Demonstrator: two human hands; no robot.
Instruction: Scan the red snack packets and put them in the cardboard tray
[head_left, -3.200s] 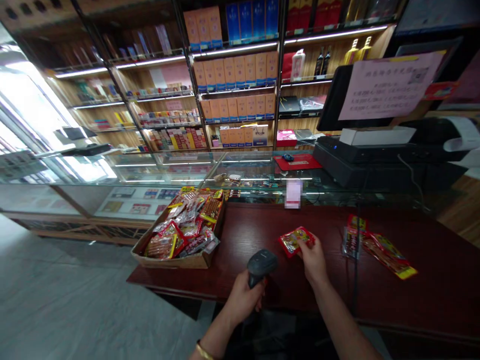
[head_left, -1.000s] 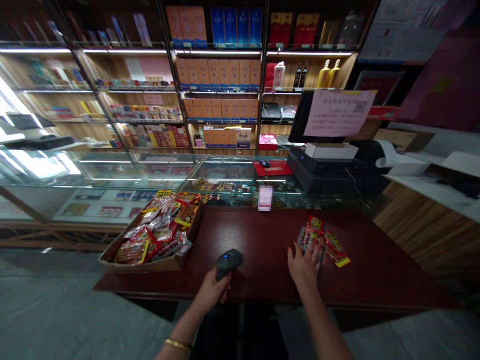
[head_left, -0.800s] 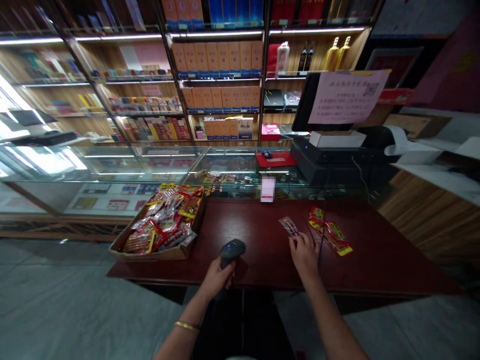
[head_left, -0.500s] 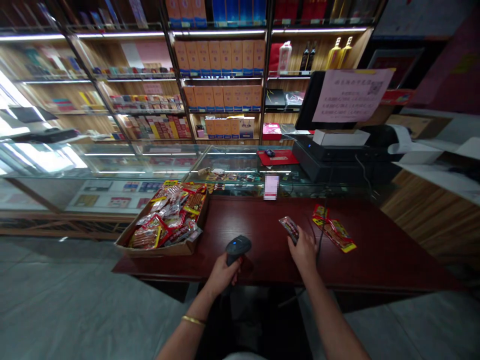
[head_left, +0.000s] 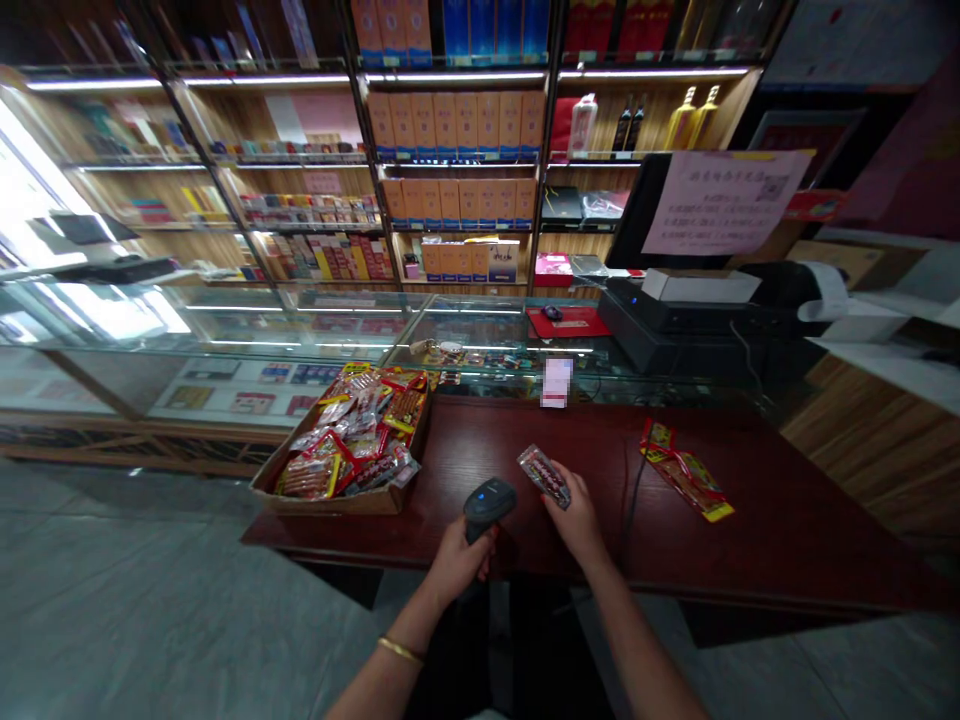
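Note:
My left hand (head_left: 459, 556) is wrapped round the handle of a dark barcode scanner (head_left: 489, 503), which shows a small blue light on top. In my right hand (head_left: 577, 512) is a shiny snack packet (head_left: 543, 474), dark with a clear wrapper, held by its near end just right of the scanner. Scanner and packet are apart. To the left a cardboard box (head_left: 337, 503) is heaped with snack packets (head_left: 360, 425) in red, yellow and clear wrappers. Farther right, a few red and yellow packets (head_left: 688, 475) lie on the dark red table (head_left: 480, 425).
A black cable (head_left: 634, 490) runs over the table. Behind stands a glass display counter (head_left: 480, 318) with a mouse (head_left: 552, 313) on a red mat and a monitor (head_left: 637, 215) bearing a pink notice. Lit shelves (head_left: 450, 165) of boxes and bottles line the back wall.
My right hand has moved left with the snack packet, closer to the scanner, and the packet's face shows more. The view has shifted slightly; my left hand still holds the scanner.

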